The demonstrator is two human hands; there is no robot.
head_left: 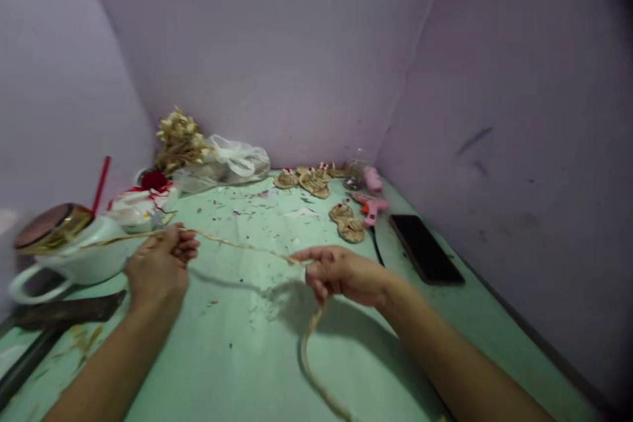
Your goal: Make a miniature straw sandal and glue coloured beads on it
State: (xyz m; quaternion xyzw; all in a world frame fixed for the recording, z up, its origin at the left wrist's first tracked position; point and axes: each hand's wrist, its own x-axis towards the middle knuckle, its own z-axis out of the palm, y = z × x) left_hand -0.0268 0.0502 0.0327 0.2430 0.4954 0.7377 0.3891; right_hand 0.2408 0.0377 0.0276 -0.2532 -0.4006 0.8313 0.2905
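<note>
A long straw-coloured twisted cord [247, 247] runs between my two hands above the green table. My left hand [161, 260] is closed on it near the white cup, and the strand carries on leftward past the cup's rim. Thumb and fingers of my right hand [336, 273] pinch the same cord. From beneath that hand a thicker, braided-looking length curves down to the table's near side. Both hands cast shadows on the tabletop, and the cord's far ends are out of sight.
At left stand a white cup [101, 257] and a hammer [69, 310]. Behind are red thread [154, 179], dried flowers [180, 135] and a plastic bag [237, 161]. Woven slipper-shaped pieces [314, 182], a pink glue gun [370, 206] and a phone [425, 248] lie to the right. Walls enclose the table.
</note>
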